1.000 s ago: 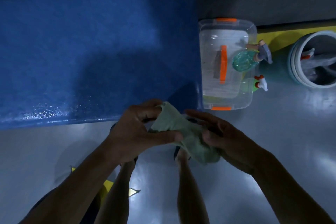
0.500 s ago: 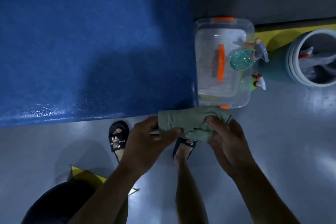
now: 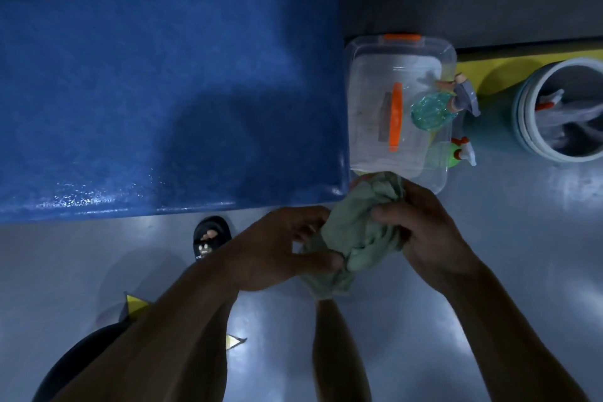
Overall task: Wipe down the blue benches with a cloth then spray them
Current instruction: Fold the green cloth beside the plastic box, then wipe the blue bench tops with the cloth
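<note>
Both my hands gripped the green cloth (image 3: 355,232) | left hand (image 3: 277,248) pinched it | right hand (image 3: 421,232) clutched it | beside blue bench (image 3: 163,91)

Count: 1 blue bench (image 3: 163,75), 1 cloth (image 3: 359,232), 2 spray bottles (image 3: 434,109) (image 3: 456,153), 1 clear box (image 3: 368,101), 1 bucket (image 3: 525,121), 2 hands (image 3: 274,248) (image 3: 424,232).

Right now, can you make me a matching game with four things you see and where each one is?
Things:
1. cloth
2. teal spray bottle
3. blue bench
4. black sandal

Places:
A. on a foot, on the grey floor beside the bench
B. bunched between the left hand and right hand
C. lying on the clear box's lid
D. stretching across the left, glistening along its near edge

Pairs: 1-B, 2-C, 3-D, 4-A
</note>
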Demonstrator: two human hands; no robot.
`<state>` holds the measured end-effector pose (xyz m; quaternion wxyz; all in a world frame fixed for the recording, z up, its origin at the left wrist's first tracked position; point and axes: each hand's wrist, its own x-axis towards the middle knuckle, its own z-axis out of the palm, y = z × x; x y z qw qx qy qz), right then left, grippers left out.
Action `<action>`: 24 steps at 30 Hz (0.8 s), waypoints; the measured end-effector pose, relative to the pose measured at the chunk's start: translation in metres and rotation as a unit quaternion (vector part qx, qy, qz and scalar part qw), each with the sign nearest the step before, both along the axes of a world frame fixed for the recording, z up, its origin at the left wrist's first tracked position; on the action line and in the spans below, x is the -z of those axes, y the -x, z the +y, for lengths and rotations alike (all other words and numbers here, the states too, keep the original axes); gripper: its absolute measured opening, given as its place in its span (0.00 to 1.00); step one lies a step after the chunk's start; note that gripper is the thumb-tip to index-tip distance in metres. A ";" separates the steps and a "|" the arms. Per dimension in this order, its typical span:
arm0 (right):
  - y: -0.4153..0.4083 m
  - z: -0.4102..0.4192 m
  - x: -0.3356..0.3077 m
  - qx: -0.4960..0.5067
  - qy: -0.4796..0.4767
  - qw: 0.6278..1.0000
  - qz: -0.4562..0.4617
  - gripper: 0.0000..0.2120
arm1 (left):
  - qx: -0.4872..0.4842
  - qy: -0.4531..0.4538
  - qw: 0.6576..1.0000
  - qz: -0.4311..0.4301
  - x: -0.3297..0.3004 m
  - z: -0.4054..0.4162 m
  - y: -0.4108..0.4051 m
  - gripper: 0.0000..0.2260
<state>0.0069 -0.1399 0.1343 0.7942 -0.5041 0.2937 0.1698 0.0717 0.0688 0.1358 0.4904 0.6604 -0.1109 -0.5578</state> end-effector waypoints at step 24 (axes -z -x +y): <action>-0.027 0.065 0.066 0.010 0.623 0.781 -0.025 0.15 | -0.252 -0.139 0.919 -0.269 0.016 0.082 -0.001 0.14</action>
